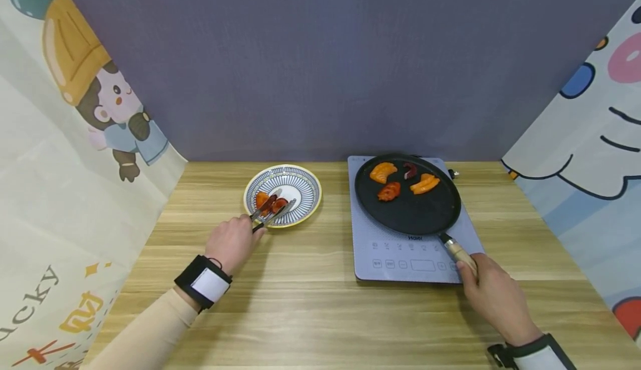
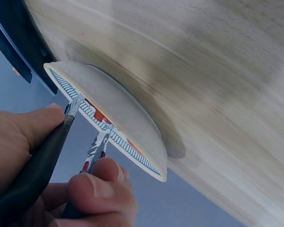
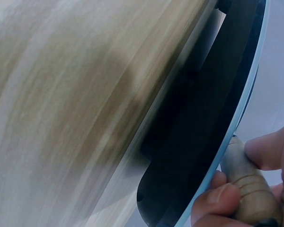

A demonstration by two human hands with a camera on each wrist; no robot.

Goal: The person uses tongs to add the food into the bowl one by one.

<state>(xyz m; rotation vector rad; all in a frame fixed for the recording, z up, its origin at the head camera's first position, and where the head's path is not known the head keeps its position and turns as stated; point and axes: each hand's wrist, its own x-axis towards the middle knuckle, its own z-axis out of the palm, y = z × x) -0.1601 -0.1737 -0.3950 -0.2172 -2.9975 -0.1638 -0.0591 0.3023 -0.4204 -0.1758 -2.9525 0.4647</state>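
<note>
My left hand (image 1: 232,243) holds a pair of tongs (image 2: 42,165) with dark handles and metal tips. The tips reach over the near left part of a patterned plate (image 1: 311,192), among orange and red food pieces (image 1: 279,205). Whether the tips grip a piece, I cannot tell. On the right, my right hand (image 1: 498,295) grips the wooden handle (image 1: 462,254) of a flat black frying pan (image 1: 410,214). Lying in the pan are two orange pieces (image 1: 383,172), a red-orange piece (image 1: 389,192) and a dark red curved piece (image 1: 410,171).
Under the pan is a grey induction cooker (image 1: 370,259), its control panel facing me. Plate and cooker stand on a wood-grain table (image 1: 320,303). A grey-blue wall (image 1: 320,69) rises behind, and printed cartoon sheets (image 1: 50,164) hang at both sides.
</note>
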